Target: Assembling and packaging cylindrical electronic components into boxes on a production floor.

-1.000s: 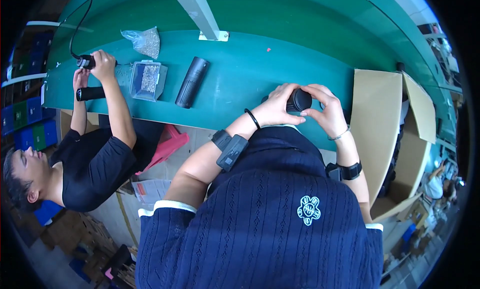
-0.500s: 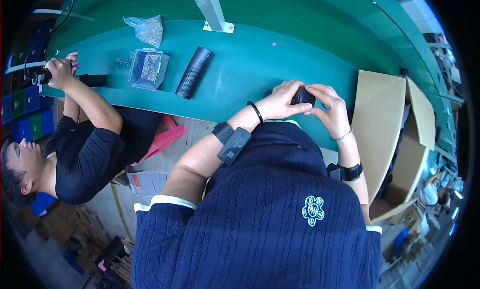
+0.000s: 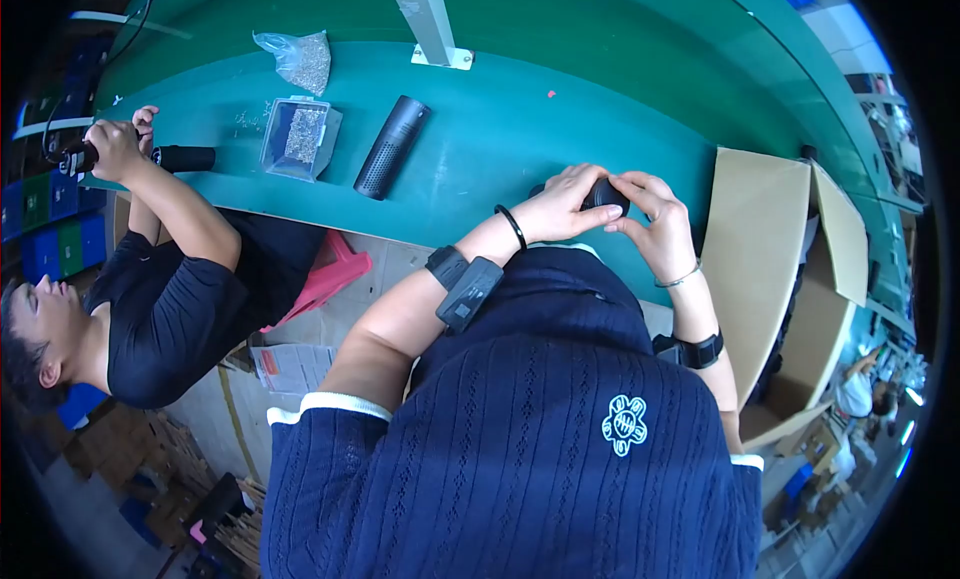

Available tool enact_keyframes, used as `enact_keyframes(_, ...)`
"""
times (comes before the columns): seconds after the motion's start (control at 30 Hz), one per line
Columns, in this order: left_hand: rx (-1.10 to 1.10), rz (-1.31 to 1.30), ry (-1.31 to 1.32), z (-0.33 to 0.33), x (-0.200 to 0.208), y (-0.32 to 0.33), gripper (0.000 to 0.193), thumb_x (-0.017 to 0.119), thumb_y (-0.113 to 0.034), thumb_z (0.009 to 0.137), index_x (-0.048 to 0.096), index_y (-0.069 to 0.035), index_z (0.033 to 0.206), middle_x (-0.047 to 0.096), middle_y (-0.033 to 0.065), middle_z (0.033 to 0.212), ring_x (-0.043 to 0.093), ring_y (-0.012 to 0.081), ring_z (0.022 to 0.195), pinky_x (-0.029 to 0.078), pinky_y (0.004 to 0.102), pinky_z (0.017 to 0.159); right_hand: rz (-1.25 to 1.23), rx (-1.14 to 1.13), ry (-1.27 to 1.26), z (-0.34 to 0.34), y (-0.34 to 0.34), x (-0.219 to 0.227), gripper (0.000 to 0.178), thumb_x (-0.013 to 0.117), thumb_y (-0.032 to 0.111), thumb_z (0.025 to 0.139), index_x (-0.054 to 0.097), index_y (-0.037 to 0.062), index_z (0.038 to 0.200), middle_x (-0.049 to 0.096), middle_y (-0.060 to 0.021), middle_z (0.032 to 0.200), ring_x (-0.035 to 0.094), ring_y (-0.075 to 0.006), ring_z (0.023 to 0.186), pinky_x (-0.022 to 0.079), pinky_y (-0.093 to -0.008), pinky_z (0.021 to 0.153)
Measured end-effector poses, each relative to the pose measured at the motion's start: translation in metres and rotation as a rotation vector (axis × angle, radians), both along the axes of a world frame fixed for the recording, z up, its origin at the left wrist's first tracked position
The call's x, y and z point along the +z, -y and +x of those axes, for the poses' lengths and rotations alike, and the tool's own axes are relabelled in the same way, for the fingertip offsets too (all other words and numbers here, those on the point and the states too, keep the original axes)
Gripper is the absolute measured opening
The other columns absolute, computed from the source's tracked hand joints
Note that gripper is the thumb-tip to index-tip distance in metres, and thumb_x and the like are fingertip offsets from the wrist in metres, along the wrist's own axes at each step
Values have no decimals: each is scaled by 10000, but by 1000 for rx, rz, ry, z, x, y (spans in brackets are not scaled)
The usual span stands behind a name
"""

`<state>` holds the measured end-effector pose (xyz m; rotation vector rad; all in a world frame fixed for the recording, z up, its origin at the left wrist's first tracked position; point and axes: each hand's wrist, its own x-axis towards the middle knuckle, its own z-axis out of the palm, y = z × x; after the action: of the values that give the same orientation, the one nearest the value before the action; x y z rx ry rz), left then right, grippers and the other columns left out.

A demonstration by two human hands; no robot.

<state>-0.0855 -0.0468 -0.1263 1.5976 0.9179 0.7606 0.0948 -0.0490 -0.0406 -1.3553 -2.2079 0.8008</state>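
Close in front of my body, a black cylinder (image 3: 604,196) lies on its side between my two hands, mostly covered by fingers. My left hand (image 3: 566,205) is wrapped over it, thumb along the near side. At its round right end, my right hand (image 3: 655,217) grips with bent fingers and thumb. A dark bit of it shows left of my left hand. Farther left on the green table (image 3: 480,129) lies another black cylinder (image 3: 392,149), its lower part perforated with small holes.
A clear plastic bin (image 3: 301,139) of small metal parts and a bag (image 3: 302,62) of similar parts are at the left. Beyond, a co-worker (image 3: 170,309) handles a dark tool and a black cylinder (image 3: 184,159). An open carton (image 3: 757,289) stands right; a metal post (image 3: 424,24) rises behind.
My right hand has shifted slightly, its thumb and fingers turning a little at the cylinder's end. My left hand keeps its hold. The view has moved very slightly.
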Motion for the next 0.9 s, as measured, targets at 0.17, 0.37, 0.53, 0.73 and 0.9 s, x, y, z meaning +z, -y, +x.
enact_keyframes(0.17,1,56,-48,-1,2,3,525,605,-401,896,458,-49,1256,525,179,1162,491,338,1124,391,421,957,-3,30,78,-8,0,11,545,819,68,571,671,25,1094,630,-115,1087,594,-293,987,502,-371,850)
enact_keyframes(0.37,-3,38,-49,-6,6,8,516,635,-367,881,456,-47,1245,529,167,1155,507,327,1104,404,409,940,31,76,73,-11,1,7,553,823,63,563,674,31,1095,629,-105,1056,591,-285,952,501,-370,821)
enact_keyframes(0.53,20,5,55,-14,-4,7,508,657,-266,871,428,-39,1263,541,174,1165,526,292,1118,425,391,949,-241,34,-373,-4,-7,-28,457,795,66,680,673,49,1120,622,-65,1015,592,-192,923,503,-335,782)
enact_keyframes(0.73,9,76,-22,-7,12,1,715,704,-195,839,288,-47,1401,491,168,1277,482,259,1211,408,380,1002,-738,-126,-491,2,-11,-27,319,665,153,865,669,144,1184,560,-1,872,556,-90,716,484,-222,593)
enact_keyframes(0.9,23,-330,324,-19,20,18,851,732,-89,801,200,-49,1464,428,146,1326,454,235,1230,427,363,998,-816,-131,-620,-21,-5,-51,317,724,154,773,722,170,1090,576,23,647,493,-72,552,401,-244,467)
